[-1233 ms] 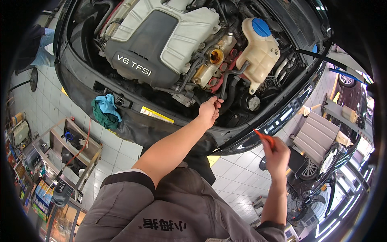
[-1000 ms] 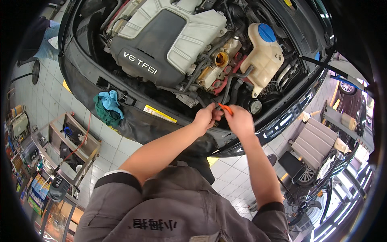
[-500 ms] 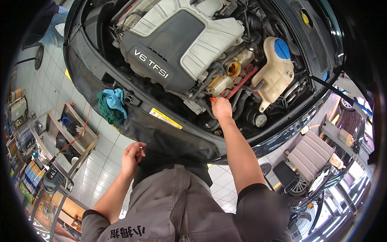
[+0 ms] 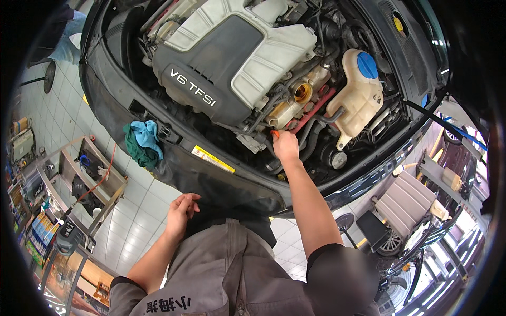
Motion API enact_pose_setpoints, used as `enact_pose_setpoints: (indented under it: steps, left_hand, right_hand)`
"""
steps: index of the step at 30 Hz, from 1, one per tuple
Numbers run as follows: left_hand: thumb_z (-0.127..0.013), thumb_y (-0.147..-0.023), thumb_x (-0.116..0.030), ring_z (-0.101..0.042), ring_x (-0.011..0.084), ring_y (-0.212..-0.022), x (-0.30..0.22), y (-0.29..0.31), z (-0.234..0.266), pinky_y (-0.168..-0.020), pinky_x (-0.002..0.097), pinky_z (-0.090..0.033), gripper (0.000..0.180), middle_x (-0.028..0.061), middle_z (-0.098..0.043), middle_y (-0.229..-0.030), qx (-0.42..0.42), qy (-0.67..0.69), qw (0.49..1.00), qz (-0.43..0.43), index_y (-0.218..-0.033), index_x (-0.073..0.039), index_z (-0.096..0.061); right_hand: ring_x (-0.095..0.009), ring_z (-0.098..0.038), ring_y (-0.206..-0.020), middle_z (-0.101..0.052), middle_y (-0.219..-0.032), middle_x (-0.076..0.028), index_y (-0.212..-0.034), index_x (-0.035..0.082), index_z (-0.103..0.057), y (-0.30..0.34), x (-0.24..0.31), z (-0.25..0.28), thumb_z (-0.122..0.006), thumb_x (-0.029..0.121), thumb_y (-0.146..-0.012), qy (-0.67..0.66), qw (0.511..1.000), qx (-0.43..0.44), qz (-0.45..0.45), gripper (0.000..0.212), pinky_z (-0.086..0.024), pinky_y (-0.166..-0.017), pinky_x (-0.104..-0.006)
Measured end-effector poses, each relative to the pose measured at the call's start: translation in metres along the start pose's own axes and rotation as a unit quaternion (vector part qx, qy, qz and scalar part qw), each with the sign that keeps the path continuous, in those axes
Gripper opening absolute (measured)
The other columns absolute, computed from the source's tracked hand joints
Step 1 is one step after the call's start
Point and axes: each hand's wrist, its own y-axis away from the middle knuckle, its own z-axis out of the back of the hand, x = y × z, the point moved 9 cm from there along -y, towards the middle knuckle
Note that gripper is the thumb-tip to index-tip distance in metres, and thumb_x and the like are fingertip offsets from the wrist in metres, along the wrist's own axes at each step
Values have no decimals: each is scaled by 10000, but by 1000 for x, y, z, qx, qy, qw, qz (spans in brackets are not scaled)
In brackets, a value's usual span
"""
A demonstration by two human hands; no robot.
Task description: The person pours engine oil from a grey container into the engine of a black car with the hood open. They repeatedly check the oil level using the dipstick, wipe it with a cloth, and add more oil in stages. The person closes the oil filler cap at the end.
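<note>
My right hand (image 4: 286, 146) reaches over the front of the engine bay and grips a small orange dipstick handle (image 4: 275, 135) between thumb and fingers; the rest of the dipstick is hidden. Just beyond it, the oil filler neck (image 4: 302, 92) stands uncapped on the metal valve cover (image 4: 284, 113). My left hand (image 4: 183, 209) hangs in front of the car's front edge, its fingers loosely bent and nothing visible in them. The grey and black engine cover (image 4: 211, 68) lies ahead and to the left.
A whitish fluid tank (image 4: 358, 105) with a blue cap (image 4: 368, 65) stands right of the engine. Green and light blue cloths (image 4: 145, 141) lie on the black fender cover (image 4: 182, 171). At left is a tool cart (image 4: 100, 181); at right, a beige seat (image 4: 408, 205).
My left hand has shifted slightly right and down. My right hand keeps its grip on the orange handle, and the whole engine bay sits a little further left in the picture.
</note>
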Motion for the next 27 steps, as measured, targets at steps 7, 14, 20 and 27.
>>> enact_pose_setpoints:
  steps: [7, 14, 20, 27]
  left_hand:
    - [-530, -1042, -339, -450, 63, -624, 4, 13, 8, -589, 227, -353, 360, 12, -622, -759, -14, -7, 1000, -16, -1113, -20, -681]
    - [-550, -1040, -272, -477, 75, -623, 34, 24, 56, -575, 231, -389, 313, 46, -661, -823, -16, 33, 999, -25, -1124, 1, -676]
    - [-578, -1015, -270, -616, 134, -688, 130, -25, 157, -619, 301, -517, 312, 64, -690, -835, -48, -146, 988, -14, -1100, 17, -668]
    - [-564, -970, -299, -712, 342, -935, 217, -32, 287, -853, 458, -563, 383, 212, -736, -1051, -92, -378, 921, -24, -1116, 28, -698]
  right_hand:
    - [-417, -688, -923, -718, -958, -231, -920, 7, -707, -2, -3, -7, -638, 235, -939, 24, 999, 18, 17, 238, -553, -851, -507]
    - [-429, -676, -988, -709, -1003, -263, -1060, -24, -673, 17, 12, 18, -699, 240, -894, 93, 992, 85, 17, 313, -543, -880, -505]
    - [-352, -685, -995, -697, -1063, -178, -1194, 26, -646, 120, 9, 93, -687, 159, -905, -82, 994, -60, 46, 321, -543, -890, -427]
    - [-126, -640, -876, -715, -1050, -65, -1296, -14, -620, 277, -8, 12, -657, 166, -990, -266, 960, 82, -42, 358, -513, -770, -266]
